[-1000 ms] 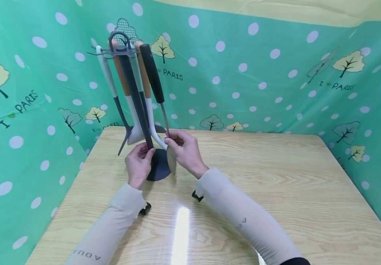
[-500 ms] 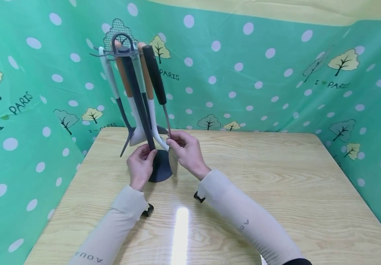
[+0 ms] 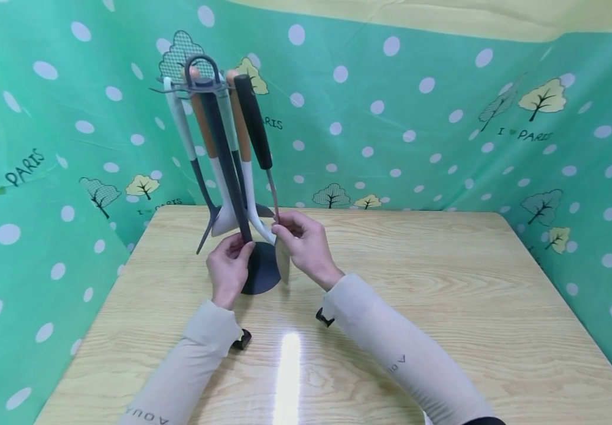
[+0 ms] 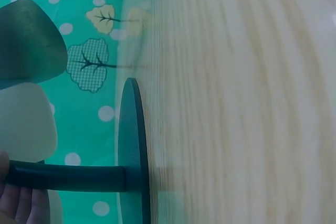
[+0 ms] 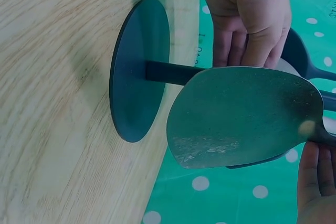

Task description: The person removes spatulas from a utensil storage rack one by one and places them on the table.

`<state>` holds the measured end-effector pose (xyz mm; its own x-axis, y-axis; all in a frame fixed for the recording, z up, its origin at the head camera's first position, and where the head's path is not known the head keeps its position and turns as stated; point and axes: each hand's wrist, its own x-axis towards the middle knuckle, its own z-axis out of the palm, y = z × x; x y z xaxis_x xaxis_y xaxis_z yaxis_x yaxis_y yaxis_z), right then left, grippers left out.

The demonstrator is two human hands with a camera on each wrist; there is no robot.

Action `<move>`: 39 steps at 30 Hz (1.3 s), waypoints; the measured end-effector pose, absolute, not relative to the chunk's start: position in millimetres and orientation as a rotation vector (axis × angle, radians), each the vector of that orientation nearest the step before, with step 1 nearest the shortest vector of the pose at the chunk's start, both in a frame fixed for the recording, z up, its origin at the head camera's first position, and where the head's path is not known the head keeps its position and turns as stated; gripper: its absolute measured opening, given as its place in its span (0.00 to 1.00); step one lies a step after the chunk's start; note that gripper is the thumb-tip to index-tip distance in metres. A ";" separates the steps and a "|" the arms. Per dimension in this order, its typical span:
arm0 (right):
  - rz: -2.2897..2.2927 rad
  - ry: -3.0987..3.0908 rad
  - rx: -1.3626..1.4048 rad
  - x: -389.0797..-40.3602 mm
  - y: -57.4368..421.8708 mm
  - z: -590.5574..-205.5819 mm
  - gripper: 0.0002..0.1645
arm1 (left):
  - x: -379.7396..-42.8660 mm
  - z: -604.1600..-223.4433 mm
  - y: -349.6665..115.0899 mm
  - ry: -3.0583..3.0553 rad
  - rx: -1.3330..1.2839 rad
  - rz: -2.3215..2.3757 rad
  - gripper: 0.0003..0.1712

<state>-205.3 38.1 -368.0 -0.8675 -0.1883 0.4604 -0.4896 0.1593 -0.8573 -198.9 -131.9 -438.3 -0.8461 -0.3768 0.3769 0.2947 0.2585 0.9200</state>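
A dark utensil stand with a round base (image 3: pixel 263 273) and a slim post (image 3: pixel 225 159) stands on the wooden table. My left hand (image 3: pixel 228 265) grips the post low down, thumb on its near side. To the right, my right hand (image 3: pixel 306 242) pinches the thin metal shaft of a spatula with a black handle (image 3: pixel 254 121), just above its blade. That wide metal blade (image 5: pixel 241 119) hangs beside the post in the right wrist view, its flat end toward the base. The spatula's handle top is up at the stand's hook ring (image 3: pixel 205 87).
Other utensils hang around the post: one with a pale green handle (image 3: pixel 179 127) and dark slotted-looking head, and others with wooden-brown handles (image 3: pixel 204 127) and white lower parts. The wooden table (image 3: pixel 417 265) stretches right. A green dotted curtain (image 3: pixel 391 136) encloses the back and sides.
Both hands, the stand and its hanging utensils have shifted slightly right against the table and curtain. Both holds look the same as before.
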 end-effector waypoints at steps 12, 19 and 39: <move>1.789 -2.198 0.629 -199.9 43.9 -364.3 0.09 | -195.3 -433.5 -126.3 -1.998 0.109 -1.661 0.12; 1.798 -2.187 0.627 -201.9 46.9 -367.8 0.09 | -197.0 -438.0 -125.7 -2.000 0.119 -1.669 0.12; 1.780 -2.157 0.631 -197.0 51.5 -364.4 0.07 | -199.9 -441.0 -118.6 -1.957 0.041 -1.671 0.12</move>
<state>-197.0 51.5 -364.4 -0.8673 -0.1566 0.4725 -0.4937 0.1486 -0.8569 -199.9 -118.6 -441.0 -0.8426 -0.3713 0.3900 0.3268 0.2230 0.9184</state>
